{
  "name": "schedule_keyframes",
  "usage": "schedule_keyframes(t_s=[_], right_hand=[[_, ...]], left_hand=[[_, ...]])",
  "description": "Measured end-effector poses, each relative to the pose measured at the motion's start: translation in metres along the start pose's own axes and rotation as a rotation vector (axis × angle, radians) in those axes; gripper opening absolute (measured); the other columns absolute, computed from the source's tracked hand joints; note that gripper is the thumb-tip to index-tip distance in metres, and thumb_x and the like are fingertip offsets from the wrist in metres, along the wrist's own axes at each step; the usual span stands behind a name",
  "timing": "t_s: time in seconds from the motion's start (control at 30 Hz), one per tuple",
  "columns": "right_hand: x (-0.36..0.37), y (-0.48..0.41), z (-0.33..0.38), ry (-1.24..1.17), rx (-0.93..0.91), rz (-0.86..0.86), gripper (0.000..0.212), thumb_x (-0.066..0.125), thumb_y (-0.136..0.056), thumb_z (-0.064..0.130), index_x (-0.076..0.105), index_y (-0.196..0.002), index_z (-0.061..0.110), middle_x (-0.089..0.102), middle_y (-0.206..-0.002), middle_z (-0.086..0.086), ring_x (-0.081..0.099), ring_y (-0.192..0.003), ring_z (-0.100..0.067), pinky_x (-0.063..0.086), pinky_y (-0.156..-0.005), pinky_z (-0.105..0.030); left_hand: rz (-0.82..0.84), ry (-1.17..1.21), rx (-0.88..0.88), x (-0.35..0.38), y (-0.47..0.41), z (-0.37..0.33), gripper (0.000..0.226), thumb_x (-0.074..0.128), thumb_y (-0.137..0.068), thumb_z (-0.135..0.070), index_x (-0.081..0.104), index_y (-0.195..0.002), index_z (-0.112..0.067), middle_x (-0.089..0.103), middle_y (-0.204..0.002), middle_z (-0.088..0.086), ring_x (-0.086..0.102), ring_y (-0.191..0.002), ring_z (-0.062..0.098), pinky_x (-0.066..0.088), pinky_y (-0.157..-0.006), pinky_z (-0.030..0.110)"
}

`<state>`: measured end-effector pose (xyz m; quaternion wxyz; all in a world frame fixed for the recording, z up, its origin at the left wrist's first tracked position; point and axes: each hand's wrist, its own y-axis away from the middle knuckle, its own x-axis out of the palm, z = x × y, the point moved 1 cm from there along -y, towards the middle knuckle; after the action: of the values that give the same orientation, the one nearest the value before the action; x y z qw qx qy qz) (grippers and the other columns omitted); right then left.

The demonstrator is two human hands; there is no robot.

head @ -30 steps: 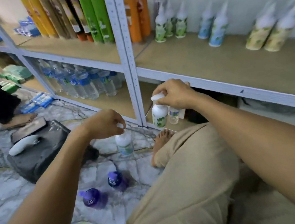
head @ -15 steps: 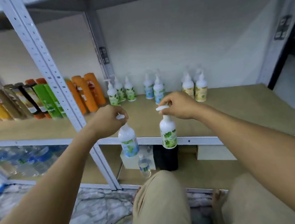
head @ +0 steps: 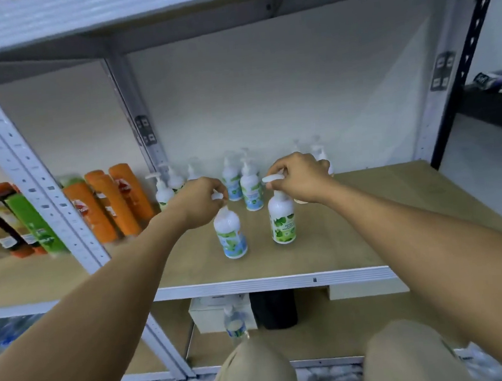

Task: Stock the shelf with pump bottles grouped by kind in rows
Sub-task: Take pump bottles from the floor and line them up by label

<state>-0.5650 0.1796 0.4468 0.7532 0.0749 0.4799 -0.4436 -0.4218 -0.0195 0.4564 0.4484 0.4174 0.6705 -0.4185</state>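
Holding pump tops: left grip (head: 197,202) pinches blue-label bottle (head: 231,237), right grip (head: 298,177) green-label bottle (head: 282,221), at shelf (head: 354,242).

Even soft light, faint shadows, motion blur left, wide-angle edge bending

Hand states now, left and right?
Left hand: grips white blue-labelled plastic pump bottle by its pump head.
Right hand: grips white green-labelled plastic pump bottle by its pump head.

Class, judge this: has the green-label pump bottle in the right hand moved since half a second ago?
Yes. The green-label bottle in the right hand hung before the front rail; now it is past that rail, over the shelf board.
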Motion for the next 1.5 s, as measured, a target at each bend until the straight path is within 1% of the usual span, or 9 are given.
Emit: schedule_keyframes(t_s=[0.23,0.33,0.53,0.7,0.87,1.0,1.27,1.4,1.5], right_hand=[[0.026,-0.035,-0.013,-0.02,0.062,0.013,0.005,0.068,-0.087,0.046,0.068,-0.087,0.041,0.064,-0.092,0.017,0.056,-0.103,-0.017,0.032,-0.099,-0.047],[0.041,-0.037,-0.019,-0.021,0.082,0.005,0.017,0.069,-0.088,0.046,0.07,-0.104,0.038,0.063,-0.099,0.013,0.049,-0.099,-0.015,0.031,-0.106,-0.049],[0.078,-0.025,-0.032,-0.235,0.076,-0.109,0.045,0.076,-0.079,0.039,0.06,-0.121,0.037,0.057,-0.1,0.007,0.061,-0.099,-0.021,0.048,-0.093,-0.051],[0.104,0.002,-0.052,-0.37,0.12,-0.101,0.066,0.086,-0.073,0.031,0.054,-0.129,0.022,0.055,-0.12,0.0,0.056,-0.109,-0.02,0.049,-0.091,-0.038],[0.128,0.02,-0.067,-0.521,0.163,-0.032,0.067,0.087,-0.073,0.016,0.05,-0.128,0.031,0.062,-0.109,0.02,0.06,-0.096,0.002,0.049,-0.08,-0.022],[0.137,0.028,-0.07,-0.563,0.152,-0.085,0.072,0.083,-0.076,0.011,0.043,-0.125,0.046,0.059,-0.108,0.033,0.058,-0.099,0.011,0.045,-0.078,-0.014],[0.153,0.035,-0.083,-0.459,0.177,-0.094,0.072,0.082,-0.077,0.026,0.048,-0.141,0.026,0.067,-0.123,0.009,0.062,-0.109,-0.013,0.045,-0.084,-0.024],[0.156,0.033,-0.083,-0.418,0.171,-0.107,0.077,0.083,-0.077,0.028,0.045,-0.144,0.027,0.065,-0.127,0.009,0.061,-0.112,-0.014,0.045,-0.085,-0.025],[0.156,0.033,-0.084,-0.423,0.169,-0.111,0.076,0.084,-0.077,0.027,0.046,-0.143,0.029,0.066,-0.125,0.011,0.061,-0.111,-0.013,0.044,-0.083,-0.023]], left_hand=[[-0.031,-0.001,-0.003,0.016,-0.023,0.013,0.014,0.057,-0.093,-0.021,0.064,-0.095,-0.034,0.065,-0.109,-0.005,0.061,-0.091,0.019,0.054,-0.081,0.038],[-0.074,0.003,-0.023,0.02,-0.026,0.019,0.016,0.057,-0.093,-0.02,0.065,-0.098,-0.033,0.063,-0.108,-0.002,0.059,-0.091,0.02,0.053,-0.081,0.038],[-0.153,0.02,-0.053,0.025,-0.029,0.023,0.019,0.055,-0.092,-0.019,0.065,-0.095,-0.035,0.062,-0.101,0.002,0.06,-0.092,0.024,0.053,-0.083,0.044],[-0.265,0.022,-0.084,0.033,-0.039,0.025,0.024,0.052,-0.093,-0.019,0.068,-0.108,-0.03,0.061,-0.103,0.003,0.056,-0.099,0.025,0.052,-0.082,0.046],[-0.384,0.038,-0.133,0.048,-0.051,0.025,0.021,0.055,-0.093,-0.02,0.067,-0.109,-0.027,0.064,-0.102,0.004,0.056,-0.102,0.03,0.049,-0.084,0.047],[-0.415,0.194,-0.159,0.067,-0.058,0.031,0.026,0.058,-0.09,-0.023,0.06,-0.116,-0.027,0.068,-0.102,0.0,0.062,-0.097,0.027,0.052,-0.083,0.047],[-0.496,0.854,-0.378,0.118,-0.037,0.036,0.074,0.082,-0.08,-0.028,0.041,-0.141,-0.021,0.064,-0.117,-0.005,0.066,-0.101,0.008,0.054,-0.089,0.034],[-0.347,0.917,-0.395,0.164,-0.018,0.048,0.071,0.085,-0.079,-0.016,0.048,-0.14,-0.016,0.063,-0.128,-0.002,0.063,-0.116,0.015,0.053,-0.095,0.03],[-0.305,0.857,-0.4,0.178,-0.013,0.05,0.063,0.081,-0.083,-0.015,0.05,-0.136,-0.022,0.063,-0.118,-0.01,0.063,-0.112,0.013,0.05,-0.097,0.03]])
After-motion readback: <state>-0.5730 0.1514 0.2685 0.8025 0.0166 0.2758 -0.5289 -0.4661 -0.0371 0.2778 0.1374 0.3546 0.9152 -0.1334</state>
